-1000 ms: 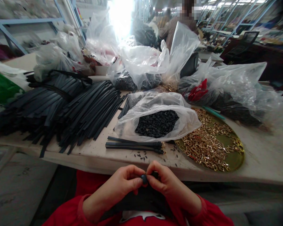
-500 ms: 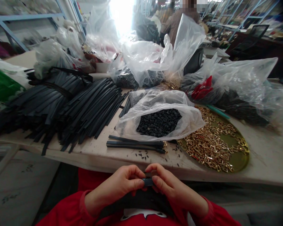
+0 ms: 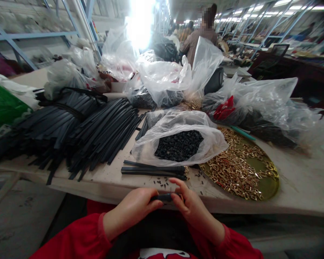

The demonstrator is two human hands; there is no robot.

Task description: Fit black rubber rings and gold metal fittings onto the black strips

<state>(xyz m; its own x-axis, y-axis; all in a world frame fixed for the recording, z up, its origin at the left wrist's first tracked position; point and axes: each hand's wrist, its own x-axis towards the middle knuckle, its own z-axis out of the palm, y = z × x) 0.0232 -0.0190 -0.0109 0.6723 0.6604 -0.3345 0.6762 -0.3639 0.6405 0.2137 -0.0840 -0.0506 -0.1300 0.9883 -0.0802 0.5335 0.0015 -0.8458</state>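
Between my hands, just off the table's front edge, is a short stretch of a dark strap [image 3: 164, 197]. The fist of my left hand [image 3: 139, 204] is closed round one part of it. My right hand [image 3: 191, 207] pinches the other end at the thumb, its index finger lifted; a bit of gold metal shows by its fingers. Most of the strap is hidden. Ahead on the table lies a small stack of black straps [image 3: 151, 170] with gold pieces at their right ends. A white plastic bag [image 3: 214, 145] behind them stands open around many small black loops [image 3: 178, 145].
A round gold tray [image 3: 272, 185] at right carries a heap of gold buckles [image 3: 232, 172]. Large bundles of black strips [image 3: 102, 133] cover the left. Clear bags [image 3: 162, 75] line the back. Tiny black bits lie near the front edge. A person [image 3: 199, 39] stands beyond.
My left hand has shifted left and closed more fully round the strap. The right hand's index finger has risen, and more strap shows between the hands. The view has tilted up slightly.
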